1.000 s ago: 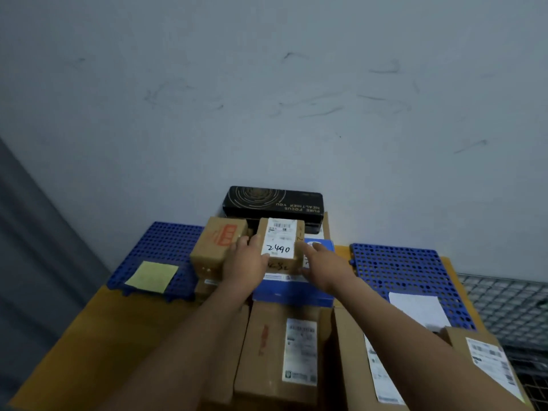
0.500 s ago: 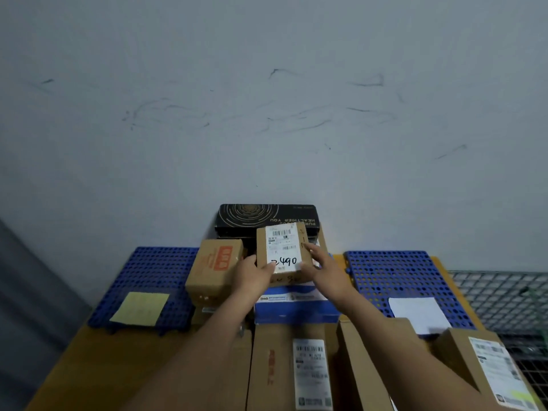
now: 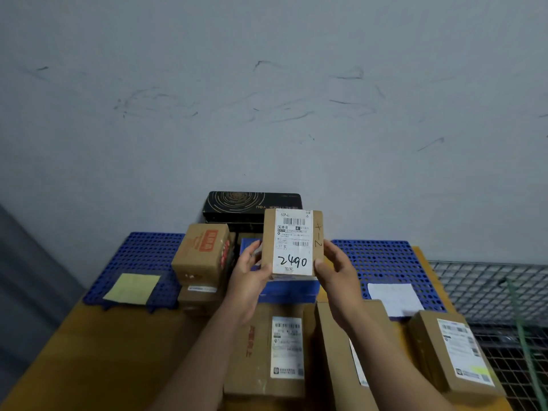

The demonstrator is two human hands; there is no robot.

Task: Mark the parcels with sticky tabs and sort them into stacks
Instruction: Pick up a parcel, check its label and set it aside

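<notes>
A small brown parcel (image 3: 292,243) with a white label reading "2490" is held up in the air, tilted toward me. My left hand (image 3: 250,275) grips its lower left edge and my right hand (image 3: 336,269) grips its lower right edge. Below it lies a blue parcel (image 3: 286,292). A brown box with red print (image 3: 201,250) stands to the left on other boxes. A yellow sticky note (image 3: 133,287) lies on the left blue mat (image 3: 139,256), and a white sheet (image 3: 394,298) on the right blue mat (image 3: 382,259).
A black box with gold rings (image 3: 252,204) sits against the wall behind. Several brown labelled parcels (image 3: 267,351) crowd the near side of the yellow table (image 3: 98,351), one at the right (image 3: 453,348). A wire-mesh cage (image 3: 492,292) stands to the right.
Both hands have lifted the "2490" parcel off the pile and raised it toward me, tilting its label into view. The camera has tipped slightly upward.
</notes>
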